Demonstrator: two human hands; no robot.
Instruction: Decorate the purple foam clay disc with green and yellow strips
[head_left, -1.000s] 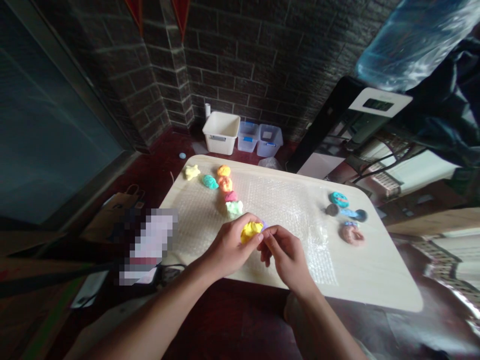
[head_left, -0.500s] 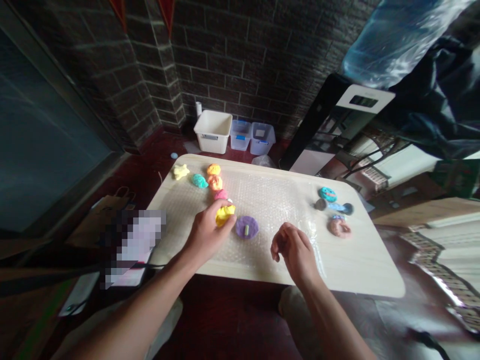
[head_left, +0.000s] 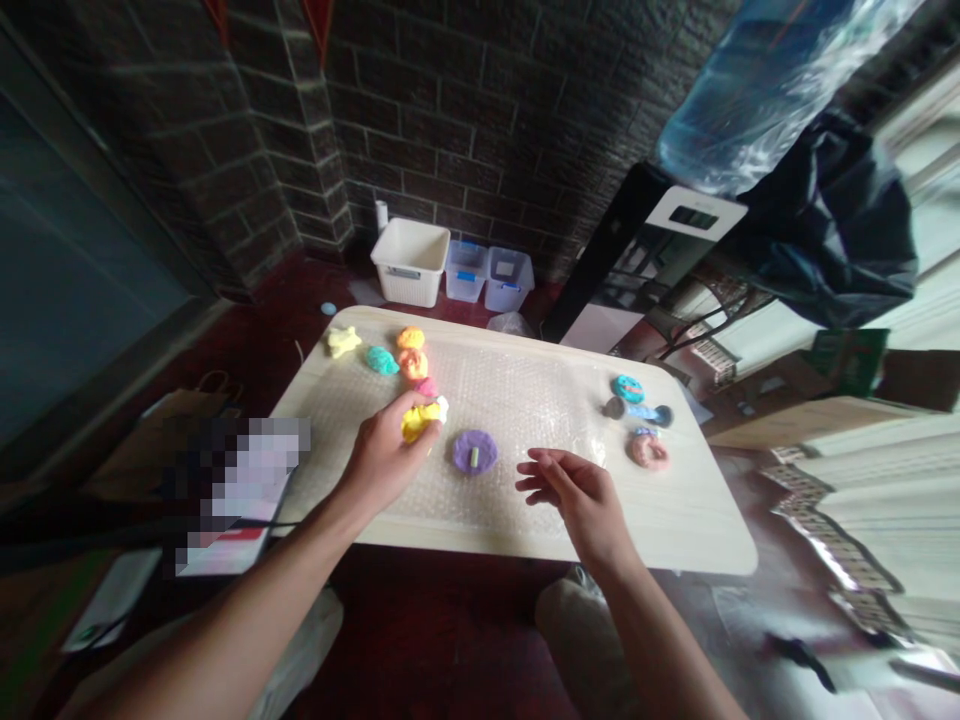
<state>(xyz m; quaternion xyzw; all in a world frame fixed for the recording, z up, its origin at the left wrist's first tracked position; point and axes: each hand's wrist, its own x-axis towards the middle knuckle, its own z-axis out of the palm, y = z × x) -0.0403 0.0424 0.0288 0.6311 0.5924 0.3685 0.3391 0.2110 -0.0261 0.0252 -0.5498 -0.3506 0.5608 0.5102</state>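
Note:
My left hand [head_left: 390,440] is closed around a lump of yellow modelling clay [head_left: 420,422], with a bit of white showing at its right edge. To the right of that hand lies a flat purple clay disc [head_left: 465,444] with a short pale green stick on it. My right hand [head_left: 574,490] hovers to the right of the disc, fingers apart and nothing in them. Beyond my left hand sit a pink clay lump [head_left: 424,386], an orange-red lump [head_left: 413,364], an orange lump [head_left: 410,338], a teal lump [head_left: 382,360] and a pale yellow star shape [head_left: 343,342].
Bubble wrap [head_left: 510,400] covers the middle of the table [head_left: 675,530]. On the right side are a blue clay disc [head_left: 628,388], a dumbbell-shaped piece [head_left: 639,412] and a pinkish clay ring [head_left: 649,452]. Behind the table stand a white bin [head_left: 411,270] and a water dispenser [head_left: 615,260].
The view has swung, shifting most things leftward. My right hand's fingers have gone from curled to spread. The yellow clay stays in my left hand.

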